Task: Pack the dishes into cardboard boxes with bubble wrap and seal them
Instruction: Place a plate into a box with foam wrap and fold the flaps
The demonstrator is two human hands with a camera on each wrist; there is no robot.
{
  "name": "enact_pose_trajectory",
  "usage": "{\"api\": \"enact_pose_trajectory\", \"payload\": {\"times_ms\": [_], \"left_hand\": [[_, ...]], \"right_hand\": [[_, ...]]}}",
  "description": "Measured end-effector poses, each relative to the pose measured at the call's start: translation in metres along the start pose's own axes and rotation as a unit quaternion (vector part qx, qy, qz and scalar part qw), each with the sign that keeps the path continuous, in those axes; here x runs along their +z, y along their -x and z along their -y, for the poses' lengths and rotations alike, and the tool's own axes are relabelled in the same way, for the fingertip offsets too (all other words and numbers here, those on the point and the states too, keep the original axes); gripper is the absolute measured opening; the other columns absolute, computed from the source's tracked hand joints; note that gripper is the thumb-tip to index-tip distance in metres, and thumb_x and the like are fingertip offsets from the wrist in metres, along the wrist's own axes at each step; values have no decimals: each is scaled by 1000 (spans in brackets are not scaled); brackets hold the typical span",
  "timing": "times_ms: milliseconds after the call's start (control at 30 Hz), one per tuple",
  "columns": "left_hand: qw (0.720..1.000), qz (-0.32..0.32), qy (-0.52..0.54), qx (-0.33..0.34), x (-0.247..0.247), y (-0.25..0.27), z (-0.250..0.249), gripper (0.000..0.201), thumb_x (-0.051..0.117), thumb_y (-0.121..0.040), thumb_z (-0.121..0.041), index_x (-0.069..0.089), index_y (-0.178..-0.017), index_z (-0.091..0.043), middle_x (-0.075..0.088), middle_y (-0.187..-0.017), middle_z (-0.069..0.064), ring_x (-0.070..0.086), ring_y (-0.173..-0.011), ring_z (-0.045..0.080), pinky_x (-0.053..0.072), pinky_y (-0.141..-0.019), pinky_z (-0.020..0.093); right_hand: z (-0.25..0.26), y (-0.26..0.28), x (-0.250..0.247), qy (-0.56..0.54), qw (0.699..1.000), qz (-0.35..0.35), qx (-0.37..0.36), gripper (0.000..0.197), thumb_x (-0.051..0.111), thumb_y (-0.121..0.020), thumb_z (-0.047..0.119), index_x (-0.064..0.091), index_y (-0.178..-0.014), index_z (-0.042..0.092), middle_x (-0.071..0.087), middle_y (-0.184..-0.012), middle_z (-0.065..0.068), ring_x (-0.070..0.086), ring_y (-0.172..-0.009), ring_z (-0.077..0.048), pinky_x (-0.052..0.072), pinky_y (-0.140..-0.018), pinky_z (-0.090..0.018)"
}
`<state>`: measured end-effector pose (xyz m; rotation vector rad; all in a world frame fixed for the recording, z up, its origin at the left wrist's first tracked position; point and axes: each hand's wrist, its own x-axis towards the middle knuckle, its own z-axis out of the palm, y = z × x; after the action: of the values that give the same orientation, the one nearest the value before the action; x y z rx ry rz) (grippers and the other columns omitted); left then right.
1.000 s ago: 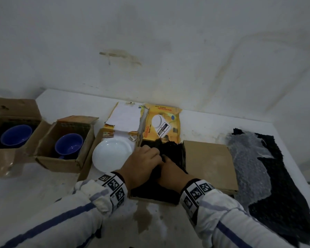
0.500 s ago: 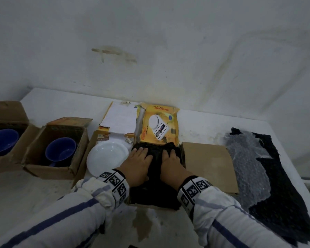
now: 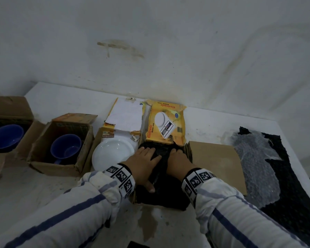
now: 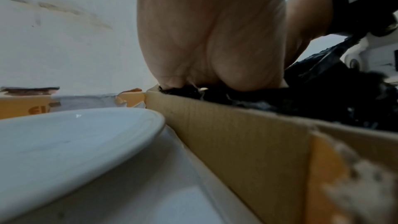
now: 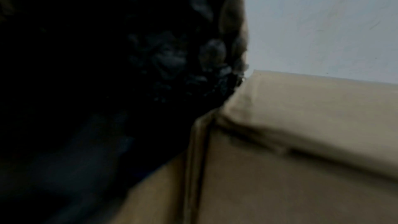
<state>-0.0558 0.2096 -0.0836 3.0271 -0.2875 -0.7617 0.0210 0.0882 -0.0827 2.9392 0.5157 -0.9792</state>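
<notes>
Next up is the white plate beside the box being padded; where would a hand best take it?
Probably by the white plate's near-left rim, coming from the left: it lies flat and its rim lifts off the cardboard, while the box wall crowds its right edge.

I see both hands bare, the left hand (image 3: 141,165) and the right hand (image 3: 179,163). My sleeves (image 3: 61,217) are white with dark blue stripes. Each wrist wears a white band (image 3: 121,177) printed with black square-patterned markers over a black strap.
</notes>
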Motion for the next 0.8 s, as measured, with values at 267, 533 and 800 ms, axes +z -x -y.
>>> {"api": "enact_pose_trajectory", "payload": {"times_ms": [267, 533, 800], "left_hand": [[1000, -4, 10, 7, -1, 2, 1, 118, 67, -68, -68, 0, -152, -18, -3, -158, 16, -2, -146, 32, -2, -118, 43], [998, -5, 59, -18, -5, 10, 6, 104, 66, -77, -53, 5, -151, -16, -6, -159, 10, -12, -146, 29, -10, -116, 43], [998, 47, 22, -46, -12, 16, 10, 111, 65, -76, -51, -5, -151, -9, -5, -159, 11, -13, -146, 28, -9, -116, 42]], "right_hand": [[-24, 44, -33, 241, 958, -78, -132, 24, 45, -94, 19, 50, -115, 9, 46, -126, -14, 46, -116, -30, 35, -95, -41], [-18, 45, 3, 359, 931, -34, -62, 64, 29, -98, 36, 13, -148, 0, 19, -154, -22, 4, -145, -38, -10, -112, -59], [-22, 44, 3, 373, 925, -8, -63, 68, 30, -97, 37, 4, -150, 3, 10, -156, -21, -1, -145, -37, -11, -111, -60]]}}
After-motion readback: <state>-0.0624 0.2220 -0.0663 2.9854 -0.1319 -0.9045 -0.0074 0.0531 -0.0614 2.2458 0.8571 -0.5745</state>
